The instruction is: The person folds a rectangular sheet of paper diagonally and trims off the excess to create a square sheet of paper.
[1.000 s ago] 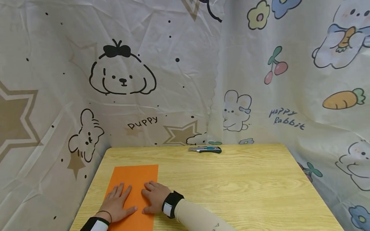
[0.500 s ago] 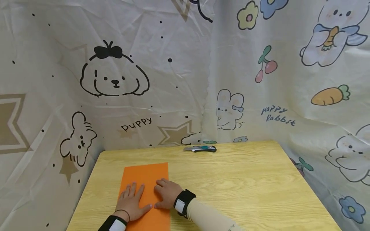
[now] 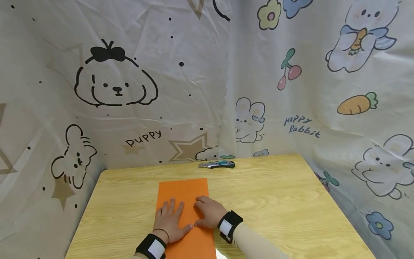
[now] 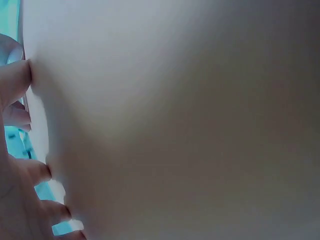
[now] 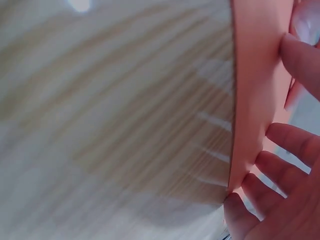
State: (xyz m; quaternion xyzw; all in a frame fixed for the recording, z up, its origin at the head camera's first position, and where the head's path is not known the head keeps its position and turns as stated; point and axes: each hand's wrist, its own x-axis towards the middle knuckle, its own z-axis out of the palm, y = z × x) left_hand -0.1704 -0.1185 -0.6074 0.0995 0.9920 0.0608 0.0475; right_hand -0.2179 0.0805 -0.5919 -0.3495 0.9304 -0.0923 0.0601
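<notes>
An orange sheet of paper (image 3: 184,187) lies flat on the wooden table, its long side running away from me. My left hand (image 3: 169,221) rests on its left part, fingers spread and thumb pointing right. On the right part lie the fingertips of my right hand (image 3: 209,212), slightly bent, with the thumb close to the left thumb. In the right wrist view, the right fingers (image 5: 280,170) touch the sheet (image 5: 257,90) near its long edge. The left wrist view shows the left fingertips (image 4: 55,212) pressed against the surface of the sheet (image 4: 175,140), which looks dull and colourless there.
A utility knife (image 3: 221,164) with a black and teal handle lies at the table's far edge, blade to the left. Printed cloth (image 3: 187,108) hangs behind and along both sides of the table (image 3: 275,201).
Both hands and the orange sheet have slid to the right across the table together. The head view has turned a little right, so the knife appears further left.
</notes>
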